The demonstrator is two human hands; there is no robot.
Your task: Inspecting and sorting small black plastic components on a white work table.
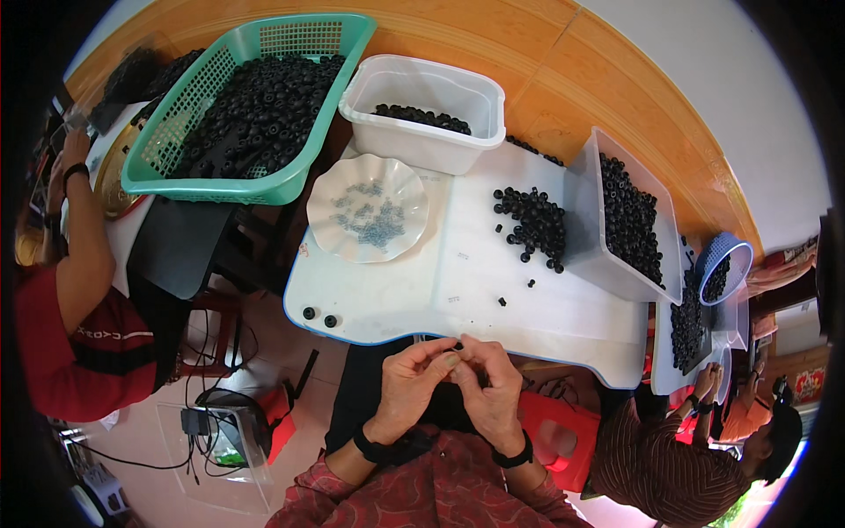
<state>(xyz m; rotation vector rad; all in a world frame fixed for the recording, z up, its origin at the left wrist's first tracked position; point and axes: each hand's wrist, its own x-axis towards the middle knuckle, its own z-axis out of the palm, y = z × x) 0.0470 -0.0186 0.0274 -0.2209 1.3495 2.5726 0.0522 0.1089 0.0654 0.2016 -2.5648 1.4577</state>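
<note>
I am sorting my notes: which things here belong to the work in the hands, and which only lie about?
In use: left hand, right hand, loose black rings, plate of small metal parts, white table.

Lying about: green basket, cables on floor, red stool.

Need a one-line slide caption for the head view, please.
Both hands, left hand and right hand, pinch a small part together below a white table strewn with black rings.
</note>
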